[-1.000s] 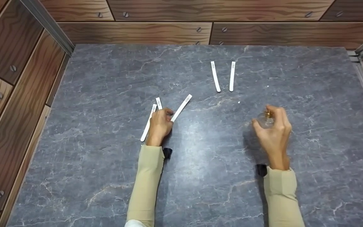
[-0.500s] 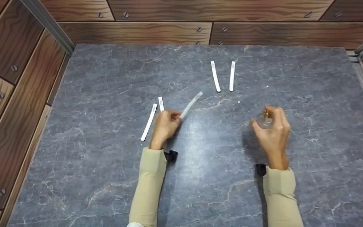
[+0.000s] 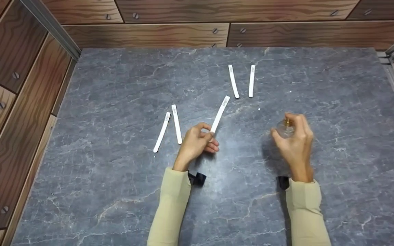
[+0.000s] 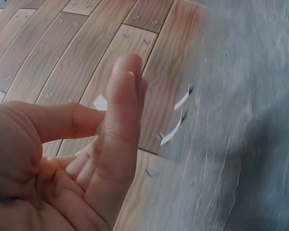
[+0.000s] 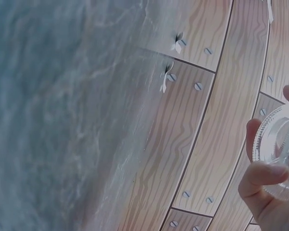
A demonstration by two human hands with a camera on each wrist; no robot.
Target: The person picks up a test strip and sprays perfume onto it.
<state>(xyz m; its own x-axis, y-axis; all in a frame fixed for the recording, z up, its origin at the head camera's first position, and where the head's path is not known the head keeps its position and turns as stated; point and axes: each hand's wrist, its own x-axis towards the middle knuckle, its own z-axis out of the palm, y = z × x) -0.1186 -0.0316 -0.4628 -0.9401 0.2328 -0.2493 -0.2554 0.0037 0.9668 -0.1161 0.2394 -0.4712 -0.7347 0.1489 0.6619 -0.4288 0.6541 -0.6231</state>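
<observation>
In the head view my left hand (image 3: 194, 141) pinches a white perfume test strip (image 3: 220, 113) near its lower end, the printed end slanting up and away to the right. Only a white corner of that strip (image 4: 100, 102) shows behind the fingers in the left wrist view. My right hand (image 3: 298, 145) grips a small clear glass perfume bottle (image 3: 287, 130) with a gold-coloured neck, the index finger on its top. The right wrist view shows the bottle's round ridged glass base (image 5: 274, 144), with the thumb against it.
Two more test strips lie left of my left hand, one slanted strip (image 3: 161, 132) and one nearer strip (image 3: 176, 123). Farther back lies another pair, a left strip (image 3: 234, 82) and a right strip (image 3: 252, 81). Wood-patterned panels (image 3: 142, 35) border the grey marbled table (image 3: 121, 82).
My left hand has moved right and slightly nearer with the pinched strip, uncovering one strip behind it. The right hand with the bottle has stayed almost where it was.
</observation>
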